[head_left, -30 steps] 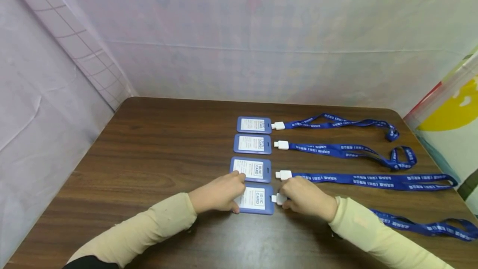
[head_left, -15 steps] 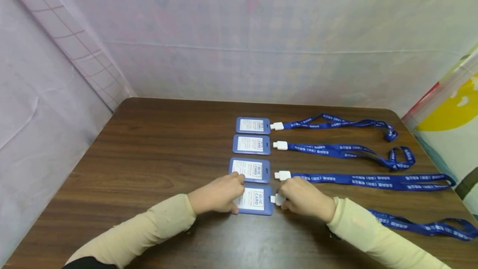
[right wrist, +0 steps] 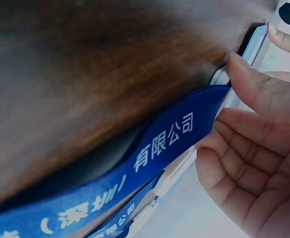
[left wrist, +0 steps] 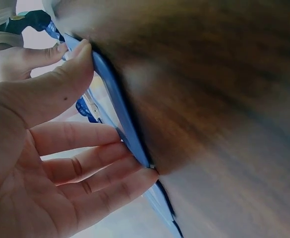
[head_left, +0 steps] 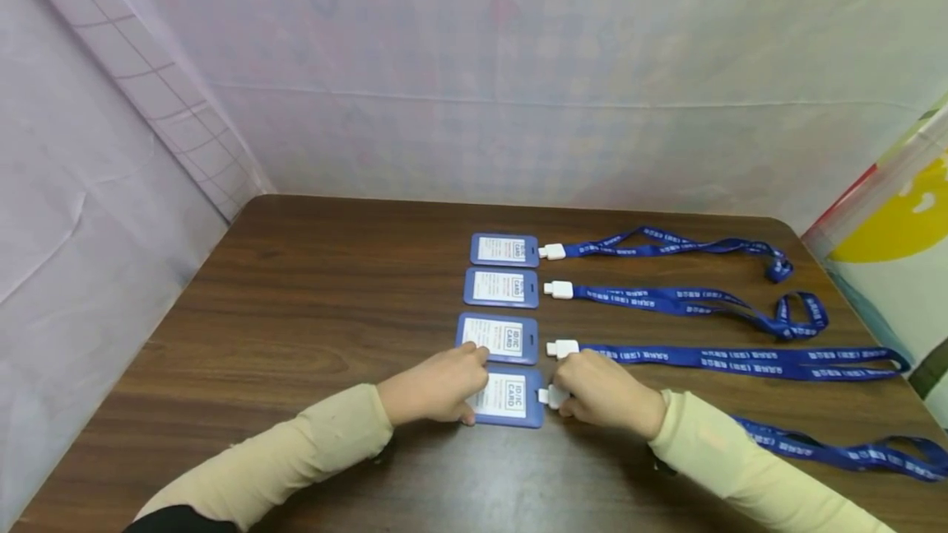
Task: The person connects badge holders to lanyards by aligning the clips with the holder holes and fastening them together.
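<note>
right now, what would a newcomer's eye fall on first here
Likely the four blue badge holders in a column on the wood-grain table, blue lanyards stretching to their right. At the near end, the left hand holds the nearest badge holder, the right hand pinches the white lanyard clip at its right edge.

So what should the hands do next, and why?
Maybe the right hand should gently nudge the white clip it pinches toward the nearest card holder: the clip's tip is at the holder's slot end, and the left hand grips the holder. Whether it's hooked in, I can't tell.
</note>
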`<state>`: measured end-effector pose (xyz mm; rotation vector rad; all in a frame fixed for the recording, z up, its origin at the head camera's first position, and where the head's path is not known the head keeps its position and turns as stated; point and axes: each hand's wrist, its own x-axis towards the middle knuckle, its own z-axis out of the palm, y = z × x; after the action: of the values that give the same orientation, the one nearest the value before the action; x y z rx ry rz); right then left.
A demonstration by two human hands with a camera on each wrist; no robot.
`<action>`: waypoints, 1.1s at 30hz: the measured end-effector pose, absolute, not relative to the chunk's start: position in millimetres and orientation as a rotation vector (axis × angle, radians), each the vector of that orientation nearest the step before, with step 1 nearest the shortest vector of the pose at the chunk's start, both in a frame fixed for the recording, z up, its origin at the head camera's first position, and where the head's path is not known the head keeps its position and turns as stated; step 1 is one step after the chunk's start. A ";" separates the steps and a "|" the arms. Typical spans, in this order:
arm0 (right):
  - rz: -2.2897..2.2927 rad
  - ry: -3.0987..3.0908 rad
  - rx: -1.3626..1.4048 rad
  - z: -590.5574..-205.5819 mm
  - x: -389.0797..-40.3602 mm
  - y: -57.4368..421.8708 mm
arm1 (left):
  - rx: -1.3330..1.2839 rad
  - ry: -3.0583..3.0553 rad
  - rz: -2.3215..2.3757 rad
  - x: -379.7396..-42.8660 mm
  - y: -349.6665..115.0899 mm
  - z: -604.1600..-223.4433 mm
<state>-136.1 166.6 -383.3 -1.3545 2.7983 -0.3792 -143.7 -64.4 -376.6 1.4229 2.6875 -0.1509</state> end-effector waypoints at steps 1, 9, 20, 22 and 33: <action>-0.380 2.798 -1.352 -383.4 -136.1 166.6 | 1.425 2.687 -0.154 -143.7 -64.3 -376.6; -0.390 2.805 -1.327 -383.5 -135.1 166.7 | 1.414 2.684 -0.163 -141.8 -62.8 -376.3; -0.344 2.813 -1.325 -382.4 -133.1 161.9 | 1.405 2.680 -0.190 -138.9 -60.7 -373.7; -0.338 2.812 -1.321 -382.5 -132.9 161.1 | 1.396 2.682 -0.201 -139.0 -60.4 -373.9; -0.345 2.788 -1.252 -379.7 -137.2 160.3 | 1.298 2.694 -0.120 -142.9 -60.4 -371.8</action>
<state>-137.2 160.3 -379.7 -1.2524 2.7881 -0.3451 -142.9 -60.4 -371.8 1.2977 2.6940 -0.1199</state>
